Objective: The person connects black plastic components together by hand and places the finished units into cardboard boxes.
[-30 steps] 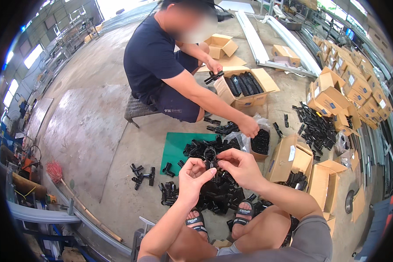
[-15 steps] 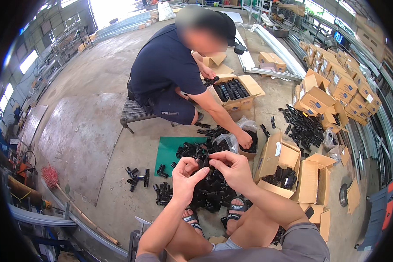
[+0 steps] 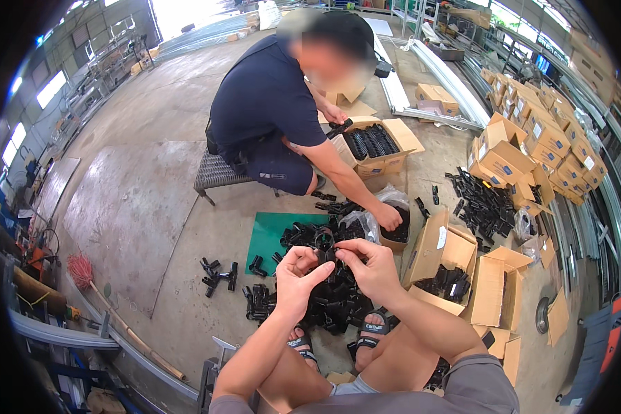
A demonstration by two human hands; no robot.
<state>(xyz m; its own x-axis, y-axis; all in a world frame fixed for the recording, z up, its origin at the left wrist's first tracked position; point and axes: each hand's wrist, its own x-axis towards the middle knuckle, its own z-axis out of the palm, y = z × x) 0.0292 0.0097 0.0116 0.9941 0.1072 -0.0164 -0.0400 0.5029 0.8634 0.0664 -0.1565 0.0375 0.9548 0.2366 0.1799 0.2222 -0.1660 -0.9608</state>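
Note:
In front of me, over a heap of black plastic fittings, my left hand pinches a black fitting with a ring-shaped top. My right hand is closed at the fitting's right side, thumb and forefinger pressed together. Whatever sits between those right fingertips is too small to make out. Opposite me a seated person in dark clothes holds a black fitting in one hand. That person's other hand reaches into a small box of black parts lined with clear plastic.
A green sheet lies under part of the heap. Open cartons stand at my right, near another pile of black fittings and stacked boxes. A carton packed with fittings stands ahead. At left lie a broom and metal rails.
The view has shifted slightly. My hands stay together at the fitting, with only a small change in the fingers. The other person's hand remains at the small box.

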